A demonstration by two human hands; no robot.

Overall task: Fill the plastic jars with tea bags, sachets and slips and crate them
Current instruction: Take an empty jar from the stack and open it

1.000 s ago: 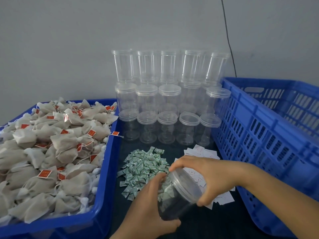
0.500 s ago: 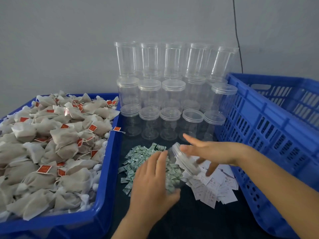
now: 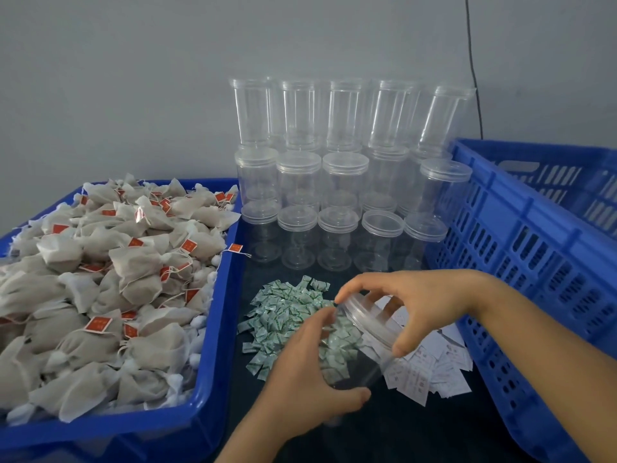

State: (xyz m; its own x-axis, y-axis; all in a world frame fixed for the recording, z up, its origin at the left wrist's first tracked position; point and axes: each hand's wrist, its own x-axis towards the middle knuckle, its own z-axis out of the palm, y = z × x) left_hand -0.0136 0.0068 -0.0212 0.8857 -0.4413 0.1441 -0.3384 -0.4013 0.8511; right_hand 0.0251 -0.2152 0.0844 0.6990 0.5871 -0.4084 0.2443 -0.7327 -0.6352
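Jar (image 3: 354,359), empty, was gripped by the left hand (image 3: 310,375) while its lid (image 3: 370,320) was pinched by the right hand (image 3: 417,302); nothing was seen filled or crated.

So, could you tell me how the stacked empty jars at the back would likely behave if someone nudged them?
The stacked empty jars look thin, clear and empty, so probably very light. They stand three tiers high, and one top jar at the right already leans, so a nudge could well topple them. Being round, fallen ones would likely roll.
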